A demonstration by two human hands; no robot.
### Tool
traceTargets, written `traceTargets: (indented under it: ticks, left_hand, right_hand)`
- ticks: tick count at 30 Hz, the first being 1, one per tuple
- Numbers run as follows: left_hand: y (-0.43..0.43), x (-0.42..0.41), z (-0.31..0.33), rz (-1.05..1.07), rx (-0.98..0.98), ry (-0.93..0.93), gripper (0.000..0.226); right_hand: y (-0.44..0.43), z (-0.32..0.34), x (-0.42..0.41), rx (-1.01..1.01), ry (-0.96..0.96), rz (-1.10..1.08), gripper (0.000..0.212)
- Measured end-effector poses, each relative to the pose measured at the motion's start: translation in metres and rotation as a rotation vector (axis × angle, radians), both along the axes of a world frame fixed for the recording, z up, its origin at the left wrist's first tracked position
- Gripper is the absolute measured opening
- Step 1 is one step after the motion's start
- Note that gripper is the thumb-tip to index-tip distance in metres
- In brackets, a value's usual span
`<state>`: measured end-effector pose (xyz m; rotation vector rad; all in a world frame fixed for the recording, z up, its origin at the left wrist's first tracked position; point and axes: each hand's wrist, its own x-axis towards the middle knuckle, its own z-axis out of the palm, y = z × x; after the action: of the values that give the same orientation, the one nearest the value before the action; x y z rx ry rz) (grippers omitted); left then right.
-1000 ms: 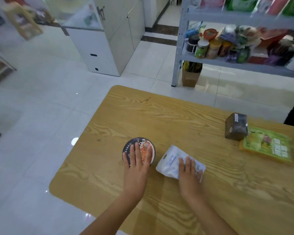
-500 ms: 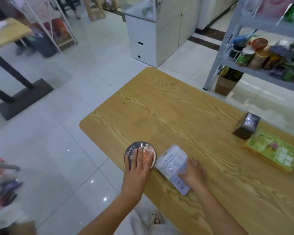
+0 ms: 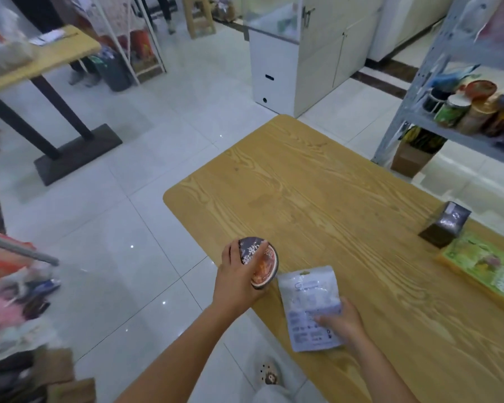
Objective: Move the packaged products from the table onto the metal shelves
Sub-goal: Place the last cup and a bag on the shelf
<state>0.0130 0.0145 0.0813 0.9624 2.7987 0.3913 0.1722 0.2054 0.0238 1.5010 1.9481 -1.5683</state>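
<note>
The left hand (image 3: 239, 283) stretched out from the near side. Its grip was curled round the round noodle tub (image 3: 261, 264), which was tipped by the near left edge of the worktop (image 3: 317, 199). Just to the right, the right hand (image 3: 344, 324) stayed low, and its grip pinched the near end of the white pouch (image 3: 310, 306). It would be best to keep the tub level and hold the floppy pouch tight. A dark box (image 3: 445, 223) and a green pack (image 3: 489, 264) sat farther right. The metal shelves (image 3: 419, 91) stood far right, so both things needed a careful carry.
</note>
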Motion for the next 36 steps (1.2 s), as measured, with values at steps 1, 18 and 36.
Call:
traceTargets:
  ticks: [1,18,36]
  left_hand:
    - [-0.008,0.003,0.003,0.039,0.007,-0.021,0.094]
    - [-0.323,0.223,0.097,0.974,0.064,0.135,0.085]
    - [-0.427,0.468,0.153,1.828,0.044,0.280,0.085]
  right_hand:
    - [-0.005,0.002,0.000,0.013,0.019,0.007,0.039]
    - [-0.267,0.118,-0.017,-0.332,0.440,0.635,0.040]
    - [-0.518,0.159,0.054,-0.595,0.443,1.424,0.045]
